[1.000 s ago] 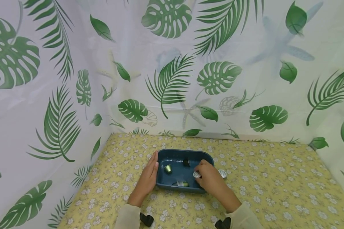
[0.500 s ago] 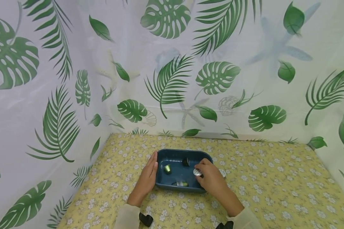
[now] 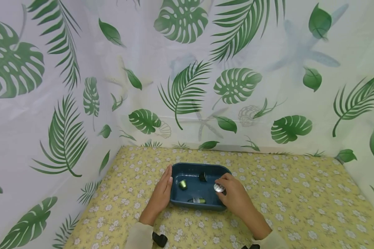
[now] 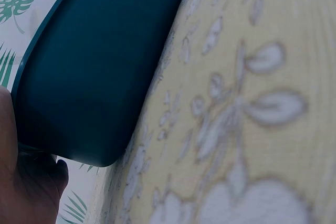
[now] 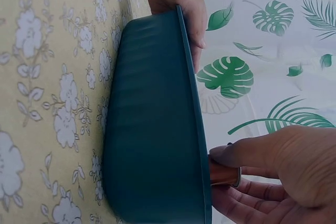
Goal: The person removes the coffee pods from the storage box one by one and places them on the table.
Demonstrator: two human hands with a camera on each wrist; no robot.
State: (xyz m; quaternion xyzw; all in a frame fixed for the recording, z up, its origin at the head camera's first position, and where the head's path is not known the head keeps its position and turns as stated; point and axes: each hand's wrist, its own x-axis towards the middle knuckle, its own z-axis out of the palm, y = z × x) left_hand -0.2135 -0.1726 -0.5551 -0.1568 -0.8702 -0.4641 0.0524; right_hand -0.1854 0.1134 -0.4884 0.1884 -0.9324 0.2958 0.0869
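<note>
In the head view a dark blue basin (image 3: 197, 190) stands on the cloth. My right hand (image 3: 237, 199) pinches a coffee capsule (image 3: 219, 187) over its right end, silver lid facing up. The right wrist view shows that capsule's copper body (image 5: 224, 174) between thumb and fingers, at the rim. My left hand (image 3: 159, 193) lies with straight fingers against the basin's left end. Inside lie a green capsule (image 3: 183, 184) at the left, a dark capsule (image 3: 203, 176) at the back and a pale green capsule (image 3: 199, 200) by the front wall.
A yellow floral cloth (image 3: 286, 200) covers the table beneath the basin. White leaf-print sheeting (image 3: 187, 93) rises behind the table and along its left side.
My right hand has shifted a little to the right with its capsule. Another silver-lidded capsule, seen earlier just right of the basin, is now hidden behind that hand. The left hand has stayed put.
</note>
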